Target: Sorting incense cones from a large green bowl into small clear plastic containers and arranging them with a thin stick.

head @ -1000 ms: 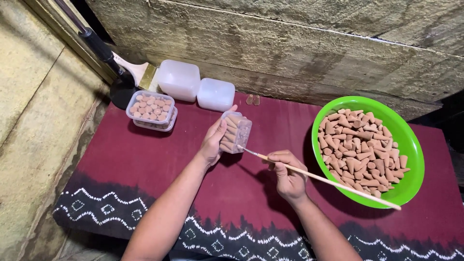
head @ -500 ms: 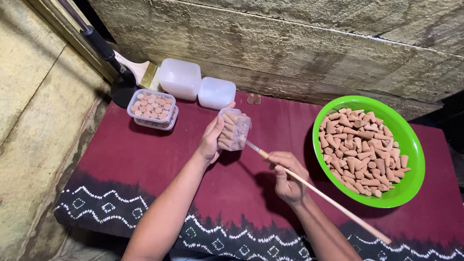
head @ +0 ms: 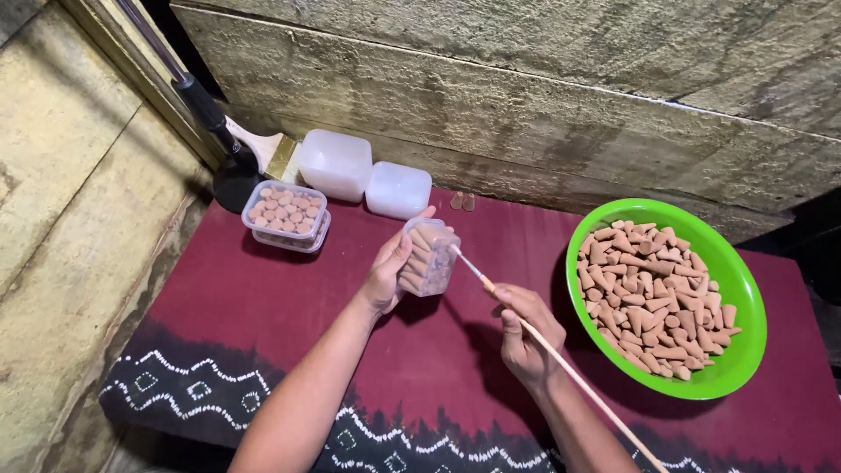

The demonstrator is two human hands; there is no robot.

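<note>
- Since a second ago, we are bringing the long wooden stick [head: 561, 363] round so its tip is meeting the mouth of the small clear box [head: 428, 257], and we are tipping that box further onto its side.
- Our left hand [head: 385, 273] is closing around the box, holding it off the dark red cloth [head: 263, 298], its open side facing right toward the stick.
- Our right hand [head: 523, 337] is pinching the stick near its front end; the stick's long axis is running from lower right up to upper left, straight into the box.
- Brown cones are filling the box; more are lying in the green bowl [head: 745, 350], just right of our right hand.
- A filled box [head: 285, 215] and two white tubs [head: 363, 175] are sitting behind, near a paintbrush [head: 254, 144].
</note>
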